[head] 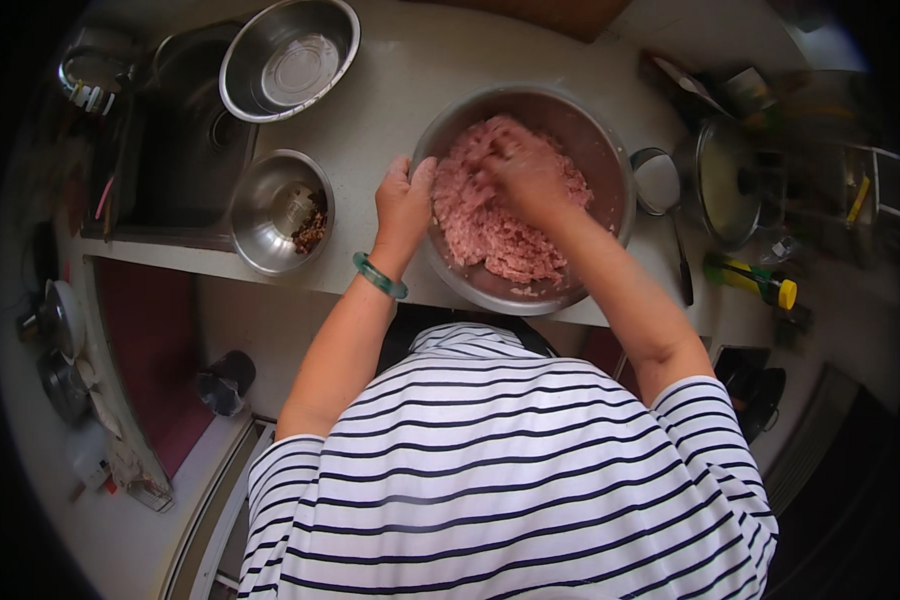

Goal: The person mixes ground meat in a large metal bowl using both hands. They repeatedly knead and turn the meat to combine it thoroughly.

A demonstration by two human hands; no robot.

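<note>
A large stainless steel bowl [596,127] on the counter holds pink minced meat [487,225]. My left hand [405,196] grips the bowl's left rim, thumb and fingers on either side of it; a green bangle [379,275] circles that wrist. Inside the bowl my right hand [523,169] is in the meat, blurred by motion. Its fingertips are hard to make out, so whether they close on any meat does not show. Small pale bits cling to the bowl's inner wall. Left of my left hand stands a smaller steel bowl [259,225] with dark brown chopped bits [311,231].
An empty steel basin [240,94] stands at the sink's [176,150] right edge. Right of the large bowl lie a ladle [682,259], a small container of white contents [656,181], a lidded pot [709,180] and a yellow-capped bottle [750,279]. The counter's front edge runs before my body.
</note>
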